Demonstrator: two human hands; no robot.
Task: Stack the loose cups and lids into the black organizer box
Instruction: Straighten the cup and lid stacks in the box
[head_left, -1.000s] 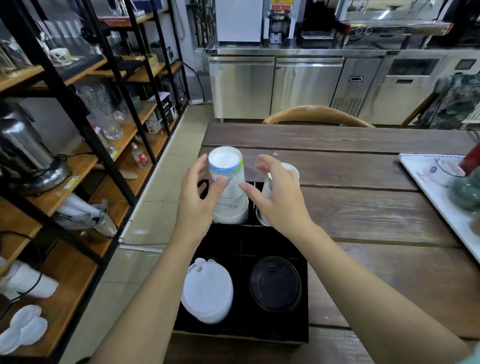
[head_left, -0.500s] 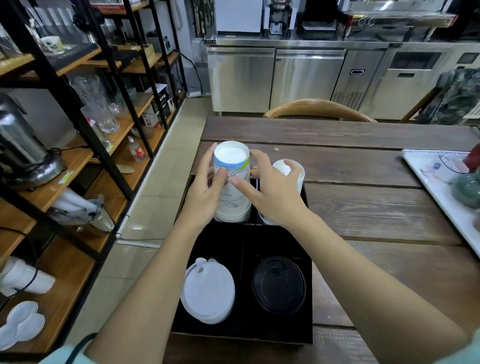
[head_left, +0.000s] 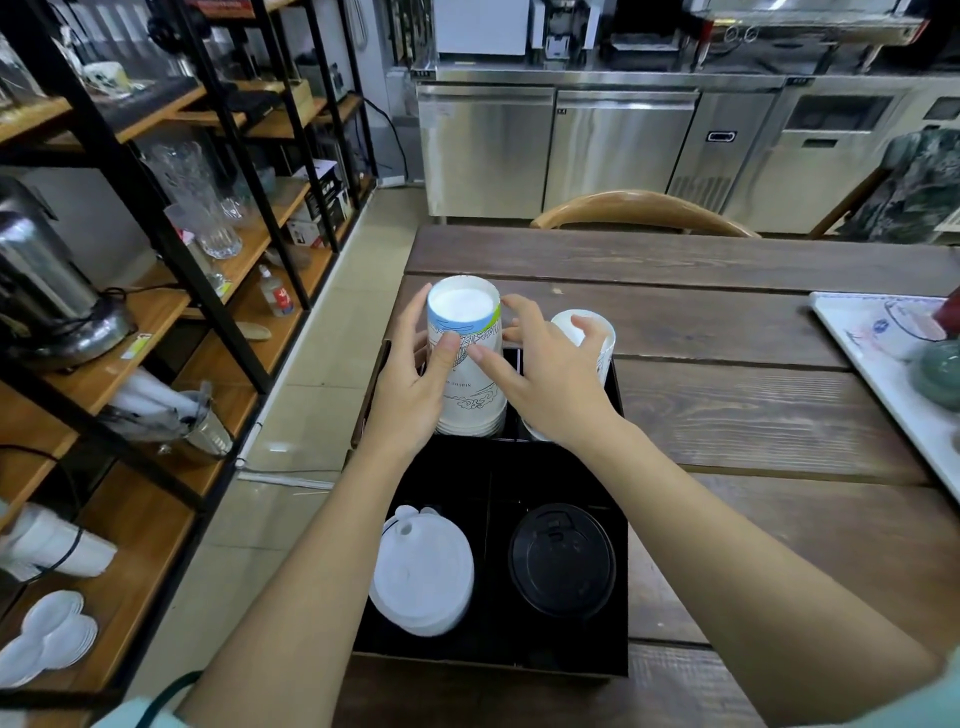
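A black organizer box sits at the left end of the wooden table. An upside-down stack of white printed paper cups stands in its far left compartment. My left hand wraps the stack's left side, and my right hand touches its right side with spread fingers. Behind my right hand a second stack of white cups stands in the far right compartment. Near me, a pile of white lids fills the left compartment and black lids the right.
A white tray with a green ceramic pot lies at the table's right edge. A wooden chair back stands beyond the table. Black-framed wooden shelving with glassware and a metal urn lines the left side.
Both hands have closed in tighter around the upside-down cup stack; my right hand slid from in front of the second stack onto the first. The view shifted slightly downward.
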